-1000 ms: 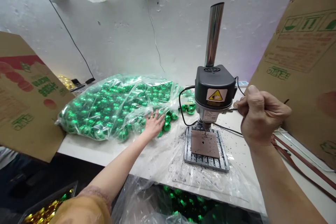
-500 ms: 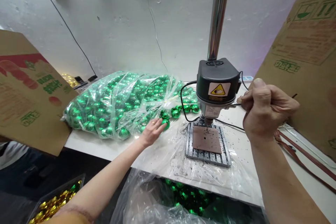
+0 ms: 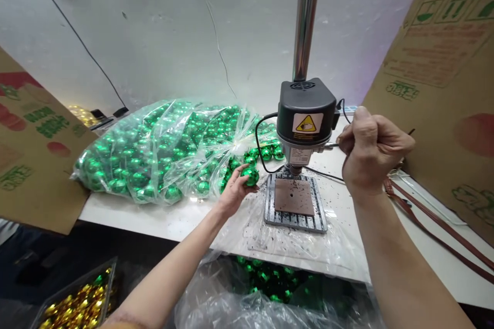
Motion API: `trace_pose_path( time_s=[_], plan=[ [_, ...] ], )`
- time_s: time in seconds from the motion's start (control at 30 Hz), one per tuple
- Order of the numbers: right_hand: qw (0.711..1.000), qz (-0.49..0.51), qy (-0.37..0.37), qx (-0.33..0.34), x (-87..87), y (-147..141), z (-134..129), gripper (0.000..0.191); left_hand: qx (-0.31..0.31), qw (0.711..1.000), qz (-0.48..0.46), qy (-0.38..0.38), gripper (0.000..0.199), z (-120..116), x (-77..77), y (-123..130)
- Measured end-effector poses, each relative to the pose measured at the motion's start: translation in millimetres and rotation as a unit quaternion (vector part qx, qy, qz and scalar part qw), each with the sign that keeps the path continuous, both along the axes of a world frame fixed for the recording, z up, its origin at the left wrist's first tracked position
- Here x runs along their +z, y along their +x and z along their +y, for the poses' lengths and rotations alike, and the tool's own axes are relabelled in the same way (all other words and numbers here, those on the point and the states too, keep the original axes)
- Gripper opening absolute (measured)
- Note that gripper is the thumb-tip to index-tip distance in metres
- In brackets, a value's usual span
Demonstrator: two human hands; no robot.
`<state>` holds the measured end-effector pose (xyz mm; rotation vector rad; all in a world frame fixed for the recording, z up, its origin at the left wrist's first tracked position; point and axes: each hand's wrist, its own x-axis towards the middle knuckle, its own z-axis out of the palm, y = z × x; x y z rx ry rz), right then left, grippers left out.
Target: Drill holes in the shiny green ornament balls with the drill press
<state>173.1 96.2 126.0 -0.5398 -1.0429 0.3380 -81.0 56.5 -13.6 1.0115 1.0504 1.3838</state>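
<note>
Between the fingers of my left hand (image 3: 232,191) is a shiny green ball (image 3: 250,176), held beside the mouth of a clear plastic bag (image 3: 154,149) full of such balls. My right hand (image 3: 371,150) is closed around the feed handle (image 3: 331,145) of a small black bench drill press (image 3: 306,110). Below the drill's chuck, a brown square plate (image 3: 294,197) with a small dark hole lies on the slotted grey base (image 3: 321,216). Dark shavings are scattered over the base and around it.
Cardboard boxes stand left (image 3: 34,149) and right (image 3: 436,67). Under the table edge, an open plastic bag (image 3: 216,293) holds green balls. A bin of gold balls (image 3: 77,298) is at lower left. Brown straps (image 3: 436,221) lie on the right, and a black cable runs behind the drill.
My left hand has picked up a green ball from the bag's mouth and moved slightly right toward the drill. My right hand stays on the handle. The whole view has shifted a little.
</note>
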Motion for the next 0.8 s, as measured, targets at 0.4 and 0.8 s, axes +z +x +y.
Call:
trace_pose_path(
  time_s=[0.4,0.8],
  plan=[
    [1.0,-0.016,-0.009,-0.006,0.0,0.8,-0.1,0.042,-0.039,0.999,-0.012,-0.036,0.064,1.2,-18.9,44.7],
    [0.999,-0.034,0.009,-0.01,1.8,1.5,1.2,0.043,-0.087,0.987,0.121,0.064,0.064,21.7,-38.3,60.3]
  ],
)
